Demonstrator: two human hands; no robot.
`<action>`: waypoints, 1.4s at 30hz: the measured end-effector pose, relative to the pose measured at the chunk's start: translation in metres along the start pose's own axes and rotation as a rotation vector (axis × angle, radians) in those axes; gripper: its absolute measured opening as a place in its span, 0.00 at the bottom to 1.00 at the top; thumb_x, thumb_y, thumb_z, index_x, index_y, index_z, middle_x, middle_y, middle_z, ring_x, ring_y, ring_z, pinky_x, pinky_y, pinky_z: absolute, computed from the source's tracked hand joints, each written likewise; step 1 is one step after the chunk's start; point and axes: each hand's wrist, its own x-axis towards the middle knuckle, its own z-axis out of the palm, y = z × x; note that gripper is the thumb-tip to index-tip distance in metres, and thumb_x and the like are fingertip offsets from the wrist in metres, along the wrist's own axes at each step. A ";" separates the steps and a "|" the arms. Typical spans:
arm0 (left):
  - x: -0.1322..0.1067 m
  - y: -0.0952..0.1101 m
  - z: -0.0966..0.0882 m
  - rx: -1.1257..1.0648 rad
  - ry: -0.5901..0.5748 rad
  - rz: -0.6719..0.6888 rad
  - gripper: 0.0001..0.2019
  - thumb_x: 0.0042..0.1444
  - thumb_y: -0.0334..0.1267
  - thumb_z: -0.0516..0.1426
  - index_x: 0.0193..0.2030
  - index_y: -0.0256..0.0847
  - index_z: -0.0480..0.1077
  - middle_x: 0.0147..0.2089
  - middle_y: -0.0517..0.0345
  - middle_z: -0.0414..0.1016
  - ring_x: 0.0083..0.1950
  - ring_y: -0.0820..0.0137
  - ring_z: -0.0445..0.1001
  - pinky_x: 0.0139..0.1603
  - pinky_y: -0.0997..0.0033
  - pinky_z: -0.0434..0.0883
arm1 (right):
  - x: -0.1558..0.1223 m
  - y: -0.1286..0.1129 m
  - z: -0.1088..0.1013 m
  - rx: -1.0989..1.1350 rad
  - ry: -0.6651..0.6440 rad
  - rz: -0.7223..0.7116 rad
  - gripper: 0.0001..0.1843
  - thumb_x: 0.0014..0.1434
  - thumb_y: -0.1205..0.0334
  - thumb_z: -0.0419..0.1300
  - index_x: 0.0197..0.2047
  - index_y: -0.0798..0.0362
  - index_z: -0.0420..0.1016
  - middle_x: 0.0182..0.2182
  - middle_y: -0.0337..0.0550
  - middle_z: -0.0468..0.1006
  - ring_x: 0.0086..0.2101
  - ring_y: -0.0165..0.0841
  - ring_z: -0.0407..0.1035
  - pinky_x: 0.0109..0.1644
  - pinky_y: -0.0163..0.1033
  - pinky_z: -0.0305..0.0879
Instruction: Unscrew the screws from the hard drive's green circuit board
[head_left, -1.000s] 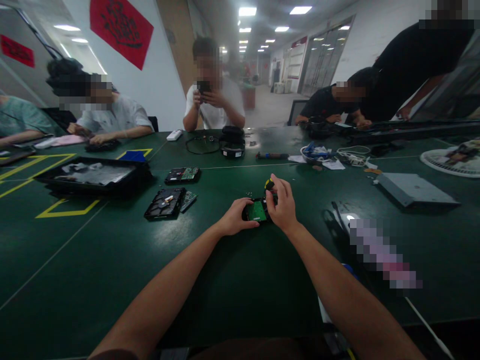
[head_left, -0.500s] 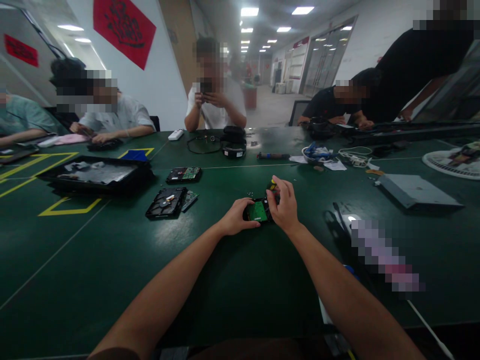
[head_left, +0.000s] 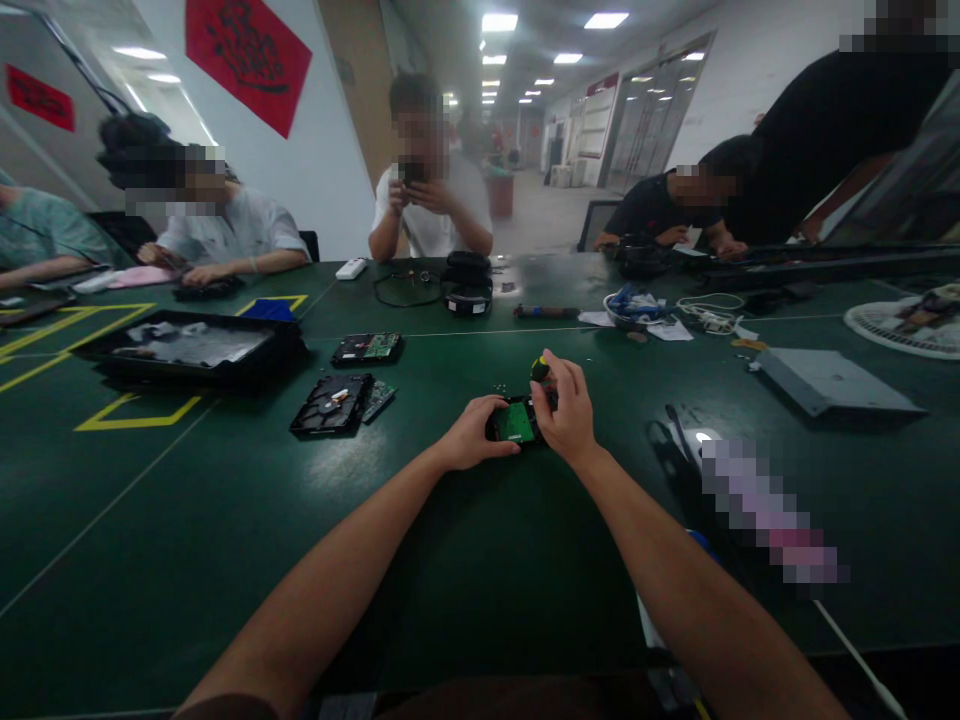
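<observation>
A small black hard drive with a green circuit board (head_left: 514, 422) lies on the dark green table (head_left: 465, 560) in front of me. My left hand (head_left: 471, 435) grips its left side and holds it down. My right hand (head_left: 568, 408) is closed around a screwdriver with a yellow and black handle (head_left: 539, 369), held upright over the drive's right edge. The screwdriver's tip is hidden behind my fingers. A few tiny screws (head_left: 498, 387) lie just beyond the drive.
Two more opened drives (head_left: 332, 405) (head_left: 367, 349) lie to the left, beside a black tray (head_left: 187, 348). A grey flat box (head_left: 829, 379) sits at right, cables and a bowl (head_left: 628, 305) further back. Several people sit around the table's far side.
The screwdriver handle has turned slightly in my right hand's fingers. Both hands and the drive stay in the same place.
</observation>
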 end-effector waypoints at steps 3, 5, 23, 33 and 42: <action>0.000 0.000 -0.001 0.004 -0.005 -0.005 0.40 0.46 0.56 0.70 0.64 0.44 0.65 0.67 0.43 0.64 0.68 0.48 0.63 0.69 0.44 0.63 | 0.000 0.000 0.000 0.004 0.004 -0.005 0.31 0.69 0.62 0.55 0.73 0.44 0.54 0.58 0.52 0.68 0.54 0.43 0.69 0.55 0.54 0.75; 0.000 0.000 -0.001 0.006 -0.009 -0.004 0.41 0.46 0.56 0.69 0.64 0.44 0.65 0.67 0.43 0.64 0.68 0.49 0.63 0.69 0.44 0.63 | 0.000 0.000 0.000 0.002 0.008 0.006 0.30 0.69 0.61 0.56 0.72 0.44 0.56 0.57 0.52 0.68 0.52 0.43 0.70 0.53 0.53 0.76; 0.000 0.004 -0.003 -0.009 -0.010 -0.024 0.40 0.45 0.55 0.70 0.63 0.44 0.66 0.67 0.44 0.64 0.69 0.48 0.63 0.69 0.43 0.62 | -0.001 0.002 0.002 0.037 -0.007 0.025 0.31 0.69 0.61 0.54 0.73 0.45 0.53 0.60 0.55 0.66 0.50 0.43 0.72 0.53 0.55 0.76; 0.000 0.003 -0.002 -0.004 -0.006 -0.019 0.40 0.46 0.55 0.70 0.63 0.44 0.65 0.67 0.44 0.65 0.69 0.49 0.62 0.70 0.44 0.62 | -0.001 0.001 0.002 0.042 -0.005 0.017 0.32 0.69 0.61 0.56 0.73 0.43 0.53 0.59 0.53 0.66 0.51 0.43 0.71 0.53 0.54 0.77; 0.001 0.002 -0.002 -0.007 -0.017 -0.022 0.40 0.45 0.55 0.70 0.63 0.44 0.65 0.67 0.44 0.64 0.69 0.48 0.62 0.70 0.43 0.61 | -0.001 0.000 0.002 0.020 -0.007 0.035 0.31 0.68 0.60 0.56 0.72 0.44 0.55 0.57 0.54 0.66 0.52 0.44 0.69 0.50 0.54 0.77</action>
